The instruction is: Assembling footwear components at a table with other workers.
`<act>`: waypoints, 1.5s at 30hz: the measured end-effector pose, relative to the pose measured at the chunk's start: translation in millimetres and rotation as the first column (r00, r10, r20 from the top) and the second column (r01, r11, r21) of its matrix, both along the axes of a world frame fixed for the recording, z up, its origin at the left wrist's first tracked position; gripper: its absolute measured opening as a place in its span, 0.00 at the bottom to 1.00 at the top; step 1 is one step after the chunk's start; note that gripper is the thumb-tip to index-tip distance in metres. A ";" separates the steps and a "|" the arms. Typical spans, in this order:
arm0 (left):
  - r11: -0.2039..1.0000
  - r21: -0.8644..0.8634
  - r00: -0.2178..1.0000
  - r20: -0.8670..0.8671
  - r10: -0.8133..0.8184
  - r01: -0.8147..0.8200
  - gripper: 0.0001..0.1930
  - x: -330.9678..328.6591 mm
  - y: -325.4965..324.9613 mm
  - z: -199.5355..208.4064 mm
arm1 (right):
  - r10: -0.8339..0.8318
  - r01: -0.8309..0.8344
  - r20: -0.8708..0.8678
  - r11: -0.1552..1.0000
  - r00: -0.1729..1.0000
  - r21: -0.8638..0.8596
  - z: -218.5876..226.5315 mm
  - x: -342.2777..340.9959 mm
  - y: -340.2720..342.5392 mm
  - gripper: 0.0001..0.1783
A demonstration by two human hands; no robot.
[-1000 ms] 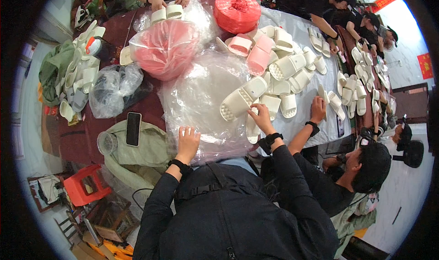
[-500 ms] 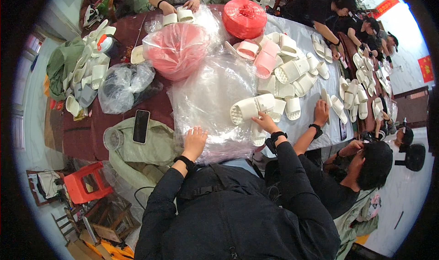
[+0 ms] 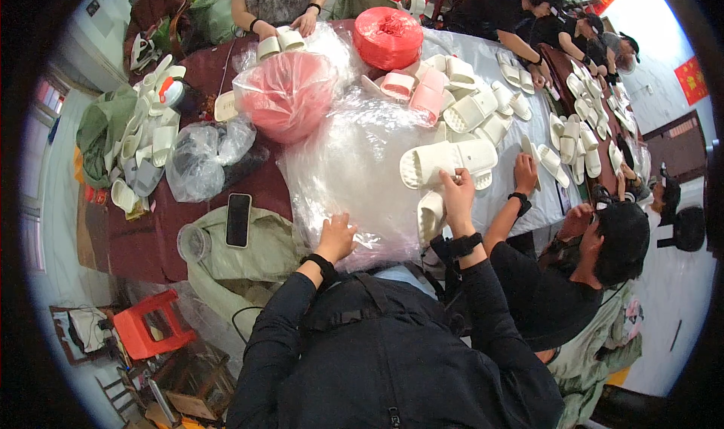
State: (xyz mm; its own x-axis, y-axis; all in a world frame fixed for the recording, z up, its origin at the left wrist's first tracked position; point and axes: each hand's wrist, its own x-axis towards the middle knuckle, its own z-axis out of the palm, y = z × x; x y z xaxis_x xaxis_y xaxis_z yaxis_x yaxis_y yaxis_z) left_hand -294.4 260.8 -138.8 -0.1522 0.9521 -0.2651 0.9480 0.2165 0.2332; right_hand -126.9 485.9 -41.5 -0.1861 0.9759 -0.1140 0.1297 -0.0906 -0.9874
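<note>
My right hand [image 3: 457, 191] is closed on the near edge of a cream slipper [image 3: 430, 163]. A second cream slipper [image 3: 477, 156] lies right against it, so the two look like a pair. Another cream slipper [image 3: 431, 214] rests just below, beside my right wrist. My left hand [image 3: 337, 237] lies on the near left part of a stack of clear plastic bags [image 3: 362, 157], its fingers slightly bent and apart, with nothing seen in it. The bags spread out across the table in front of me.
A red-tinted plastic bag [image 3: 283, 97] and a red twine roll [image 3: 388, 38] stand beyond the bags. Loose slippers [image 3: 471, 111] cover the right side. A phone [image 3: 238, 220] lies on green cloth at left. A co-worker's hand [image 3: 526, 173] is close on my right; others work farther off.
My right hand has taken a firmer hold of the slippers, which have turned and shifted right and slightly up. My left hand has slid slightly right and down on the bags, fingers more bent.
</note>
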 end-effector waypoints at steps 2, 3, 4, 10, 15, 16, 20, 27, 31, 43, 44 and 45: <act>0.999 -0.052 1.000 0.015 0.004 -0.003 0.25 3.1 3.8 11.6 | -0.054 -0.017 0.306 0.974 0.950 0.224 8.1 -9.0 -6.8 0.15; 0.994 -0.106 0.999 0.032 0.019 -0.016 0.29 4.1 3.5 17.3 | -0.040 -0.020 0.319 0.983 0.947 0.185 10.8 -13.0 -8.8 0.15; 0.995 -0.100 1.000 0.024 0.021 -0.018 0.29 5.7 4.7 17.8 | -0.040 -0.020 0.310 0.981 0.950 0.190 4.8 -12.8 -4.6 0.15; 0.991 -0.115 0.992 0.107 -0.061 0.073 0.37 4.3 14.6 29.3 | -0.156 -0.137 0.617 0.906 0.772 0.401 -52.1 15.2 70.4 0.15; 0.996 -0.087 0.998 0.066 -0.013 0.019 0.40 -12.5 16.9 33.7 | -0.092 -0.493 0.950 0.837 0.299 0.236 -37.4 -31.8 64.1 0.29; 0.992 -0.126 0.993 0.115 0.017 -0.003 0.40 -15.5 20.9 32.8 | -0.092 -0.499 0.948 0.832 0.304 0.241 -34.6 -48.3 56.8 0.29; 0.981 -0.184 0.966 0.236 0.103 -0.060 0.39 -28.4 33.5 30.1 | 0.015 -0.650 0.927 0.718 0.374 0.251 -39.4 -100.3 23.6 0.34; 0.938 -0.305 0.856 0.428 0.290 -0.165 0.38 -64.1 64.6 28.9 | -0.137 -0.480 0.708 0.646 0.693 0.594 -68.7 -119.2 44.0 0.34; 0.925 -0.357 0.915 0.316 0.253 -0.132 0.36 -76.7 70.5 18.2 | 0.312 -0.868 0.848 -0.118 0.428 0.482 -44.9 -150.8 19.2 0.29; 0.847 0.078 0.757 0.497 0.424 -0.525 0.30 -114.6 97.8 8.0 | 0.060 -0.926 0.946 0.236 0.318 0.296 -114.0 -227.1 50.7 0.35; 0.821 0.172 0.819 0.318 0.477 -0.544 0.30 -115.1 103.6 9.8 | 0.062 -0.924 0.947 0.246 0.316 0.293 -119.3 -227.2 55.1 0.35; 0.792 0.264 0.834 0.130 0.536 -0.551 0.31 -113.9 106.7 12.5 | 0.048 -0.927 0.948 0.227 0.315 0.297 -114.5 -230.6 56.9 0.34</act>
State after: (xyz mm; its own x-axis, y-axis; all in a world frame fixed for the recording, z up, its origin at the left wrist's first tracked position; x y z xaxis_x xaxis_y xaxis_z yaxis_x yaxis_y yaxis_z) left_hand -408.3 367.5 -126.2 -0.6614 0.7497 -0.0219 0.6804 0.6120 0.4031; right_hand -357.5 542.7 -156.0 -0.9408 0.3238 0.1003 0.3236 0.9460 -0.0185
